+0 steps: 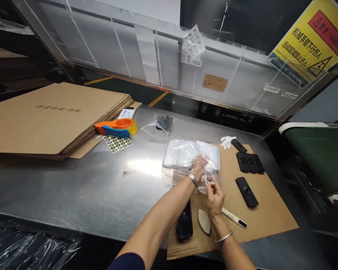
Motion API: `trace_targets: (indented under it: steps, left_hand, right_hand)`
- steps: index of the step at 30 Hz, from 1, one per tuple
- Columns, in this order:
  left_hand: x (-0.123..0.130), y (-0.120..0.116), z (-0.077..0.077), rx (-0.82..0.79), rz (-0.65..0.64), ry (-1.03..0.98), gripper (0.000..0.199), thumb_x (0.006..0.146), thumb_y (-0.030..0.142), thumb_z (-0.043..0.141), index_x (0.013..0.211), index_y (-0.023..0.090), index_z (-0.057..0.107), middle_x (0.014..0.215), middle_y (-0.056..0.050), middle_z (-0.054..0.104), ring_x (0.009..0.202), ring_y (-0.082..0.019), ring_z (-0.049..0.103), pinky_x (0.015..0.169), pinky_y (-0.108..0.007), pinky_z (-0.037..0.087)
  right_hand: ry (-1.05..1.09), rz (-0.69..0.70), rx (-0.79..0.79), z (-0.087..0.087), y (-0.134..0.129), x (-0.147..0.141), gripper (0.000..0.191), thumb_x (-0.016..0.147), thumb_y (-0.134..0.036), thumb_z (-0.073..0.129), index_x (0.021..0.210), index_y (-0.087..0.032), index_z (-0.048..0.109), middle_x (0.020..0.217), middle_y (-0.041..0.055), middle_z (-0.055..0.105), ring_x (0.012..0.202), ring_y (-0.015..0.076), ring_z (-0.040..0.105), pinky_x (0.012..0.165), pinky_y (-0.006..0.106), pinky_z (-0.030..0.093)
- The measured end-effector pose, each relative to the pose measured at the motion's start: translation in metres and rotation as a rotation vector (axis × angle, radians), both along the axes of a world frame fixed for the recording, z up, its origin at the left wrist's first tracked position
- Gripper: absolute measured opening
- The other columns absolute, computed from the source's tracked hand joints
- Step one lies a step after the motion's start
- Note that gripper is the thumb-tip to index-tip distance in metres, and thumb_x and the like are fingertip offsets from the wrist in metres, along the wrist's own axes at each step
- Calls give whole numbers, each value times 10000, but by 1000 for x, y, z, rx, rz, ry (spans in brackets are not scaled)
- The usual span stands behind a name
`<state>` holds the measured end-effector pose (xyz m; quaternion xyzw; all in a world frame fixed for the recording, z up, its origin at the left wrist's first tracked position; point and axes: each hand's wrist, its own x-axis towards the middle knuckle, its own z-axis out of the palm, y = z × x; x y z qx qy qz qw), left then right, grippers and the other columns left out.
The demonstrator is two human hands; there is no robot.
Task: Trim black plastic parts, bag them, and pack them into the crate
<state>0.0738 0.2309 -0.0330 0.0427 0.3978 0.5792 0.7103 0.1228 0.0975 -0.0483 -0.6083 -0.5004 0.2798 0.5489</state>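
Note:
A clear plastic bag (pixel 211 174) hangs between my hands, just over a stack of flat clear bags (pixel 180 153). My left hand (pixel 199 165) is closed on the bag, its fingers curled and partly blurred by the shiny film. Nearer to me, my right hand (pixel 215 195) pinches the bag's edge between thumb and fingers. Beneath my left forearm lies a long black part (pixel 185 223), partly covered. A pale curved piece (pixel 204 221) lies beside my right wrist, and a white stick marked A26 (pixel 234 217) reaches out to the right of it.
A cardboard sheet (pixel 270 210) on the metal table (pixel 101 198) carries several black devices (pixel 247 192) and a white glove (pixel 227 142). At left are stacked cartons (pixel 45 123), a tape dispenser (pixel 115 127) and a sticker sheet (pixel 118 143). A bagged black item (pixel 163 123) lies behind. A green conveyor (pixel 318 153) runs at right.

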Motion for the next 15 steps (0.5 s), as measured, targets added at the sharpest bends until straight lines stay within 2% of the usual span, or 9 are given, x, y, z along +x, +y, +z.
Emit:
trace_targets:
  steps: [2, 5, 8, 10, 12, 15]
  left_hand:
    - [-4, -2, 3, -27, -47, -17, 325, 854, 314, 518, 1130, 143, 518, 1113, -89, 555, 929, -190, 573, 774, -387, 499]
    - [-19, -21, 2, -55, -98, -5, 294, 855, 301, 519, 1095, 132, 532, 1053, -78, 576, 868, -169, 587, 727, -354, 513]
    - [-42, -58, 0, -56, -98, 41, 198, 848, 242, 533, 998, 116, 560, 933, -54, 605, 770, -135, 597, 656, -295, 516]
    - [-59, -87, 1, -49, -83, 80, 88, 809, 136, 567, 893, 109, 571, 810, -45, 618, 689, -103, 597, 603, -219, 491]
    - [-75, -118, 6, -34, -101, 102, 82, 762, 90, 608, 831, 116, 575, 711, -34, 617, 594, -78, 579, 525, -168, 444]
    - [-88, -160, 20, 17, -225, 70, 214, 725, 217, 678, 882, 90, 609, 737, -87, 652, 602, -125, 599, 513, -208, 450]
  right_hand:
    - [70, -6, 11, -2, -14, -1, 231, 793, -382, 518, 706, -168, 538, 954, 72, 630, 907, 191, 574, 788, 300, 435]
    - [162, -39, 5, -3, -27, 2, 236, 800, -393, 529, 741, -165, 529, 820, 48, 634, 791, 170, 605, 724, 291, 465]
    - [218, -79, -11, 1, -35, 8, 218, 793, -374, 562, 814, -157, 554, 725, 18, 610, 661, 136, 590, 642, 268, 475]
    - [215, -92, -13, 7, -41, 10, 226, 790, -337, 580, 926, -157, 585, 756, 21, 610, 669, 132, 583, 639, 264, 474]
    - [104, -53, 26, 14, -49, 10, 235, 817, -281, 551, 1017, -169, 602, 833, 45, 614, 737, 146, 584, 671, 277, 472]
    - [-278, 170, 191, 24, -60, 3, 253, 863, -173, 446, 1036, -194, 629, 892, 73, 600, 819, 169, 560, 707, 307, 451]
